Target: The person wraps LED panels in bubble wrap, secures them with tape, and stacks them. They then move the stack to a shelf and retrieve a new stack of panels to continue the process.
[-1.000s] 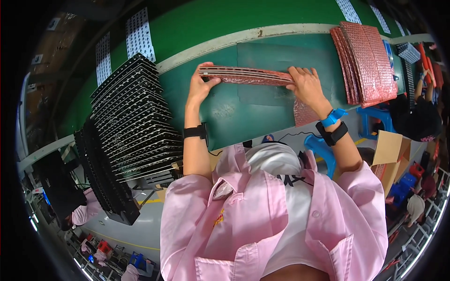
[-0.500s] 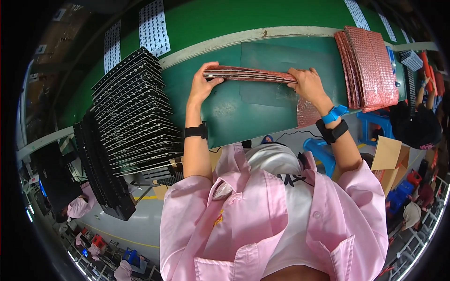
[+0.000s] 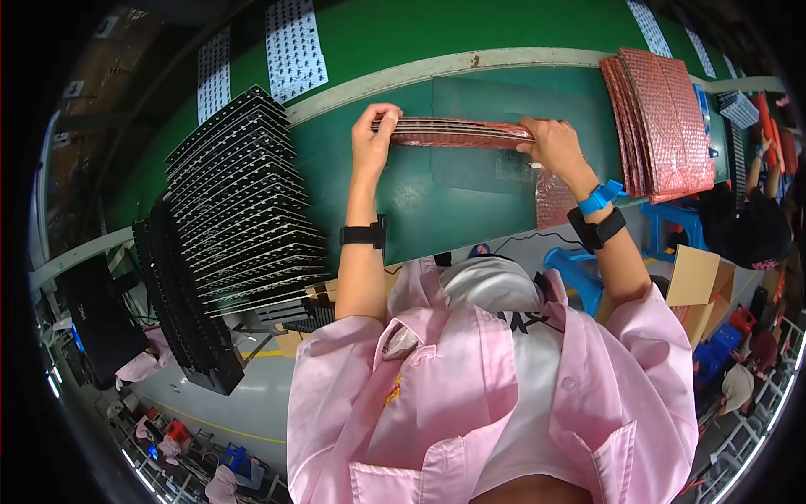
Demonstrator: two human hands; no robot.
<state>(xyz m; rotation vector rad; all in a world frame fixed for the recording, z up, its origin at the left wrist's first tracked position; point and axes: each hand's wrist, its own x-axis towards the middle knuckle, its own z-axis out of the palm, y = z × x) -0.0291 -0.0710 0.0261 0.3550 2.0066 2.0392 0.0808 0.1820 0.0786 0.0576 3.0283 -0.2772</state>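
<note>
Above the green work table, a thin bundle of flat boards with pink bubble wrap (image 3: pixel 457 137) is held edge-on toward me. Several pale board edges run along it; the broad faces are hidden. My left hand (image 3: pixel 375 134) grips its left end, thumb on the near side and fingers curled behind. At the right end, my right hand (image 3: pixel 554 149) is closed round the corner. Below that hand, a loose piece of pink bubble wrap (image 3: pixel 552 202) lies at the table's near edge.
On the left, several black boards (image 3: pixel 243 202) stand in rows beside a black rack (image 3: pixel 189 319). A stack of pink bubble-wrap packs (image 3: pixel 672 126) is at the table's right end. Blue stools (image 3: pixel 575 277) and an open cardboard box (image 3: pixel 701 286) stand beyond the near edge. Another person (image 3: pixel 743 223) is at far right.
The bundle has tilted, showing more pink wrap below the board edges. My left hand has shifted right and its thumb has moved up; the right hand stays at its end.
</note>
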